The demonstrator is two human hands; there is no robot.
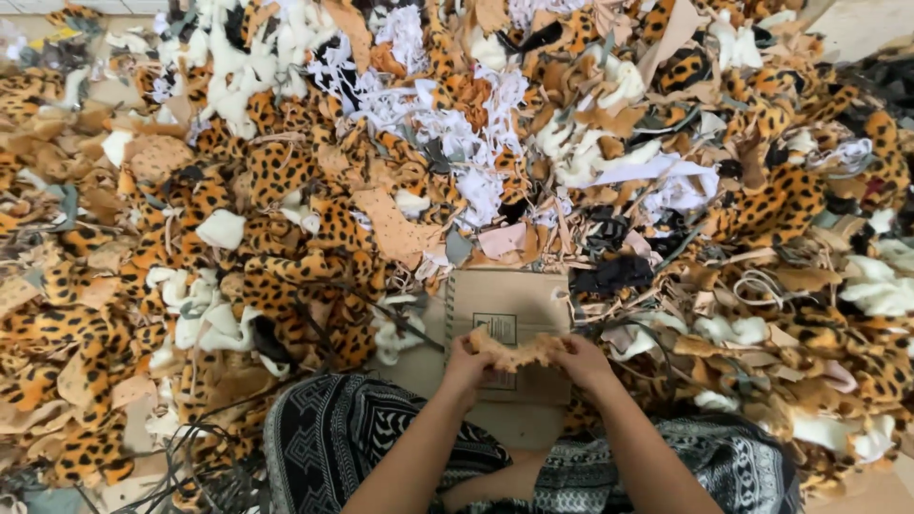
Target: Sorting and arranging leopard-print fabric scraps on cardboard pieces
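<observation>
Both hands are pinching one tan fabric scrap (514, 352) above the flat cardboard piece (509, 309) lying on the floor before the crossed legs. The left hand (466, 366) is closing its grip on the scrap's left end, the right hand (583, 362) on its right end. The scrap's long axis is running left to right, sagging slightly at the middle. Risk: the ragged scrap may be tearing unevenly or slipping loose into the leopard-print offcuts (305, 276) heaped just beside, where it would be hard to find.
</observation>
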